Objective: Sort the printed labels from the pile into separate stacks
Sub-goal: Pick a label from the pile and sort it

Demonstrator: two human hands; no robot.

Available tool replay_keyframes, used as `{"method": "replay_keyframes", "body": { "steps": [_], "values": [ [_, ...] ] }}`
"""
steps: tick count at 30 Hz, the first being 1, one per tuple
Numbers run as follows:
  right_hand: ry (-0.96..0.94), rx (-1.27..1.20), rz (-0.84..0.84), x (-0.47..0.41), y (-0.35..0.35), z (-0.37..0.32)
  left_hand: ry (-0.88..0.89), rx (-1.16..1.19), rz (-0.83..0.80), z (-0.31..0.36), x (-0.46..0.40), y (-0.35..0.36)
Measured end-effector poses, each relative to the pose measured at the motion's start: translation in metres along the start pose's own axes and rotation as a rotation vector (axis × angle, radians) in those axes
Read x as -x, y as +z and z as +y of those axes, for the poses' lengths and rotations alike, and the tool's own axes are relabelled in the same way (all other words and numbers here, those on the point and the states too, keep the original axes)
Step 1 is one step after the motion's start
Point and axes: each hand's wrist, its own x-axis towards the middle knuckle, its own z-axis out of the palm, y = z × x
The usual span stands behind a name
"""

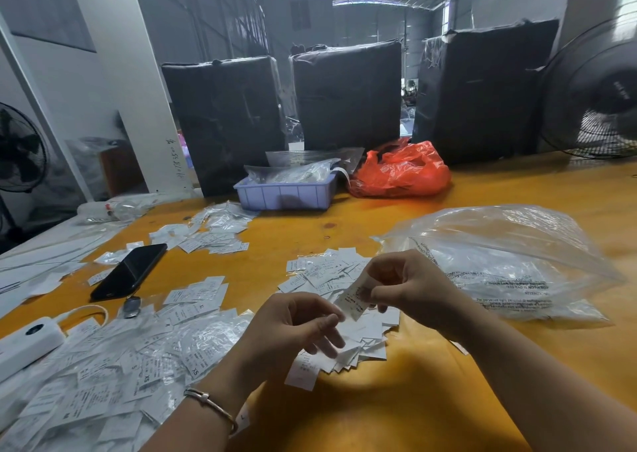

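Observation:
Small white printed labels lie in a loose pile (348,341) on the orange table, right under my hands. My right hand (410,286) pinches one label (351,301) by its upper end, lifted above the pile. My left hand (293,327) touches that label's lower left corner with thumb and fingertip, its other fingers loosely curled over the pile. More labels lie in separate groups: one at the lower left (103,376), mixed with clear sleeves, one in the middle left (196,296), and one farther back (213,234).
A large clear plastic bag (510,262) lies right of my hands. A black phone (129,272) and a white power bank (27,341) sit at the left. A blue tray (286,195), an orange bag (400,172), black wrapped bundles (348,96) and a fan (596,93) stand at the back.

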Motion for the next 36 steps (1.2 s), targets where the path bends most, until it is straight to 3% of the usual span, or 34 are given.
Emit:
{"method": "replay_keyframes", "body": {
  "steps": [3,5,8,14,19,25,28,31,36],
  "values": [
    [-0.005,-0.047,0.000,0.000,0.001,0.001,-0.009,-0.007,0.028,-0.002,0.000,0.000],
    [-0.027,-0.080,0.089,-0.002,0.001,0.004,-0.007,0.014,0.073,-0.002,-0.001,-0.001],
    [-0.035,0.050,0.160,-0.003,0.000,0.006,0.006,0.093,0.136,-0.001,-0.001,-0.003],
    [-0.036,-0.011,-0.108,0.006,0.014,-0.003,0.071,0.158,0.168,0.002,0.001,-0.001],
    [-0.085,-0.072,-0.042,0.003,0.014,-0.002,0.082,0.098,0.133,0.000,0.001,-0.002],
    [-0.114,0.197,-0.134,0.005,0.013,-0.003,0.089,-0.020,0.058,-0.002,0.001,0.002],
    [-0.217,0.212,0.095,0.005,0.009,-0.008,0.101,0.011,0.102,-0.003,0.001,0.000],
    [-0.275,0.069,0.350,0.005,0.001,-0.014,0.140,0.036,0.148,-0.001,0.002,-0.002],
    [-0.336,-0.057,0.335,0.010,0.001,-0.025,0.186,0.057,0.182,0.002,0.002,0.000]
  ]
}}
